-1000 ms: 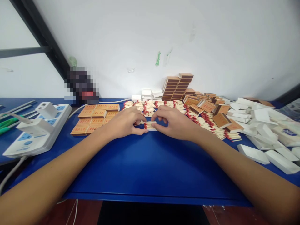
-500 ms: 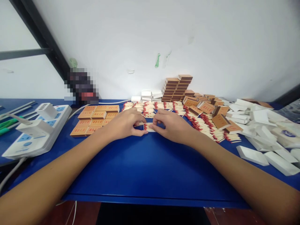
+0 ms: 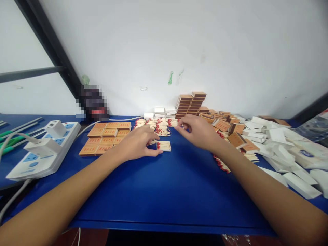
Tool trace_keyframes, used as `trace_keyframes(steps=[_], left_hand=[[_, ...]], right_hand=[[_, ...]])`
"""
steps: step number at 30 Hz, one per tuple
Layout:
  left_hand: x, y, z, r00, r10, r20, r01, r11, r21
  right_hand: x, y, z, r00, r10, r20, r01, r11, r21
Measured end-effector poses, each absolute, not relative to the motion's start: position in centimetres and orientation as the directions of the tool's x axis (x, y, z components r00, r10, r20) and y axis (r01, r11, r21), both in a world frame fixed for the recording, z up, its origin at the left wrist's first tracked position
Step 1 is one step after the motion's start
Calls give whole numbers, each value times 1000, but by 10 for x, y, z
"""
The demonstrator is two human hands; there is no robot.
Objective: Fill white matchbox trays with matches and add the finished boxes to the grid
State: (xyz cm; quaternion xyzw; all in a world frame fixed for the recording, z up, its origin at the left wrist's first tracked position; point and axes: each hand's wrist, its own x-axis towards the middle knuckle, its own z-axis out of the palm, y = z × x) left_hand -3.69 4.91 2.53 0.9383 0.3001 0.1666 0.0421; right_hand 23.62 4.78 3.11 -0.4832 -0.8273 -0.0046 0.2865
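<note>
A white matchbox tray [image 3: 166, 149] holding red-tipped matches lies on the blue table. My left hand [image 3: 139, 143] is at its left end, thumb against the front edge and curled fingers at the back corner. What sits under those fingers is partly hidden. To the tray's right and further back, my right hand [image 3: 196, 131] is raised with thumb and fingertips pinched together. Whatever is in that pinch is too small to make out. Rows of loose matches [image 3: 162, 127] lie just behind the tray, between both hands.
Orange matchboxes [image 3: 98, 140] stand in rows on the left, beside a white power strip [image 3: 55, 150]. Stacked matchbox sleeves [image 3: 188, 106] rest against the wall. Loose sleeves [image 3: 237, 140], more matches and a heap of white trays [image 3: 282, 136] spread over the right side.
My right hand has left the tray and moved back and to the right, uncovering the matches in it. My left hand stays at the tray. The view has tilted slightly up.
</note>
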Motion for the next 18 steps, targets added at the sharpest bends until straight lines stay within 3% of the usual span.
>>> trace_keyframes(steps=[7, 13, 18], left_hand=[[-38, 50, 23, 778, 565, 276, 531, -825, 192], [-36, 46, 24, 772, 563, 296, 526, -826, 200], [-35, 45, 20, 761, 565, 318, 517, -825, 229]], right_hand=[[287, 72, 43, -110, 840, 531, 941, 260, -215], [293, 85, 53, -84, 805, 587, 927, 280, -251], [305, 108, 87, -87, 791, 606, 965, 219, -147]])
